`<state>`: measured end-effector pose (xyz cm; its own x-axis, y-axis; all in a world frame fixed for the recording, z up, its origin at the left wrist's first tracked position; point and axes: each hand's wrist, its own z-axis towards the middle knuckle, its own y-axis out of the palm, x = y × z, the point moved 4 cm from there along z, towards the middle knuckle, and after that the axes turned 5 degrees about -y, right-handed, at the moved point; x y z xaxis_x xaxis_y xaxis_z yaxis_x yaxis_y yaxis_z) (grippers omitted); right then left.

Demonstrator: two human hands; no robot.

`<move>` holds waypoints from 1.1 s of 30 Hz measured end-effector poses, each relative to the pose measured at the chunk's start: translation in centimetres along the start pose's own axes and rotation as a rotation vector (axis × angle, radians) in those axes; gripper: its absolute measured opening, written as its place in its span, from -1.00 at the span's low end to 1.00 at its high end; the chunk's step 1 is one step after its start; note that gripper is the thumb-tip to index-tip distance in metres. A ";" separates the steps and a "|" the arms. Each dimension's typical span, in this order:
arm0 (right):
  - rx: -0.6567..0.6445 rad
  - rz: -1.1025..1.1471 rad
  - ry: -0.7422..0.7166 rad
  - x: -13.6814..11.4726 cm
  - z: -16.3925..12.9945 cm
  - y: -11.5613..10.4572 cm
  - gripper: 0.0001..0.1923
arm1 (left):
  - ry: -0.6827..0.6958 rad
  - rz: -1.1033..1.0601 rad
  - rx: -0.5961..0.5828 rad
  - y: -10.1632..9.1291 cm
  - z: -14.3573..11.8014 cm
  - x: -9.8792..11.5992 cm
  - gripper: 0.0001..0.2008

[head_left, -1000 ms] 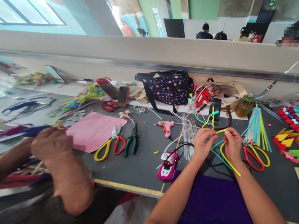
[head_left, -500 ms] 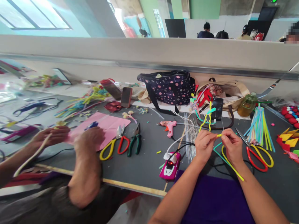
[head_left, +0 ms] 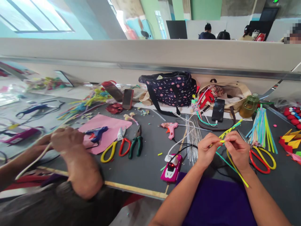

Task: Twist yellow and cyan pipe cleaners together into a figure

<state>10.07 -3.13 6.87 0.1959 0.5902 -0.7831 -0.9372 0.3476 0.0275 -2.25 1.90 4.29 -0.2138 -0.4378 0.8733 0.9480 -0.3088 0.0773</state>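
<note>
My left hand (head_left: 207, 149) and my right hand (head_left: 237, 148) meet above the table at the right, fingertips nearly touching. Both are pinched closed on yellow pipe cleaners (head_left: 231, 128), which look twisted together above the fingers. A loose yellow end hangs down over my right wrist. Alongside it runs a teal pipe cleaner (head_left: 226, 161) that passes behind my right hand. Just right of my right hand lie scissors (head_left: 260, 159) with red and yellow handles. A bundle of pastel pipe cleaners (head_left: 261, 133) stands behind them.
A pink glue gun (head_left: 171, 129), thin wires (head_left: 194, 138), a magenta power strip (head_left: 172, 169) and a phone (head_left: 218, 110) lie around my hands. Further left are green-handled pliers (head_left: 136, 142) and a blue glue gun (head_left: 97, 134). A co-worker's hands (head_left: 66, 139) work at the left.
The yellow pipe cleaners between my hands have swung from upright to slanting right, and my right hand has turned slightly. The co-worker's hand has left the blue glue gun and moved left.
</note>
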 end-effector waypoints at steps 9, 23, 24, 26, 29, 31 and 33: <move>0.061 -0.052 0.004 0.1 -0.1 0.1 -0.92 | -0.107 -0.100 -0.025 0.6 -0.3 -0.4 -0.88; 0.077 -0.279 -0.022 0.5 -0.9 0.7 -0.95 | 0.056 0.250 0.139 0.0 -0.4 1.1 -0.88; 0.069 -0.295 -0.025 0.5 -0.9 0.8 -0.95 | 0.049 0.220 0.117 0.1 -0.4 1.1 -0.89; 0.064 -0.314 -0.035 0.4 -0.9 0.9 -0.95 | 0.021 0.154 0.094 0.2 -0.3 1.0 -0.89; 0.063 -0.334 -0.041 0.2 -0.8 0.9 -0.94 | -0.049 0.055 0.089 0.2 -0.3 0.6 -0.91; 0.060 -0.349 -0.044 -0.2 -0.8 0.8 -0.94 | -0.125 -0.039 0.074 0.3 -0.3 0.3 -0.90; 0.050 -0.362 -0.039 -0.7 -0.8 0.7 -0.95 | -0.222 -0.171 0.052 0.5 -0.4 -0.3 -0.89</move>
<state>9.08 -3.87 6.91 0.5238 0.4495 -0.7236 -0.7904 0.5733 -0.2160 -1.77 1.50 3.92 -0.3202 -0.1862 0.9289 0.9147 -0.3159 0.2520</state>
